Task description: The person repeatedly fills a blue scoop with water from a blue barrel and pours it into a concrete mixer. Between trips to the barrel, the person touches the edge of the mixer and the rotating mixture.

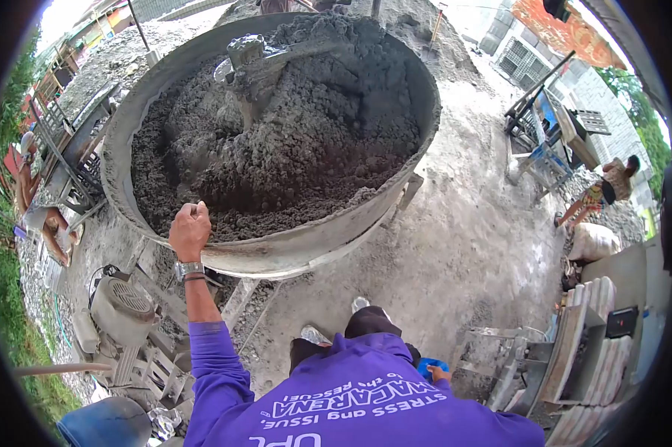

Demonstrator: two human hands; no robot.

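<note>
A large round mixing pan [306,257] with a raised metal wall fills the upper middle of the head view. Heaped grey, crumbly concrete mix [291,160] lies inside it, around a caked mixing arm [257,82]. My left hand [190,229], with a metal watch on the wrist, is at the near left rim, its fingers curled together over the mix. Whether anything is between those fingers is hidden. Low by my right side, partly covered by my purple shirt, my right hand [441,374] is closed on a blue object [427,366] whose kind I cannot make out.
A motor [122,309] stands below the pan at left, near a blue drum [106,423]. One person [49,216] is at far left, another [608,190] at right beside a wooden-framed machine [552,134]. Stacked blocks [589,320] and a sack [594,242] lie at right.
</note>
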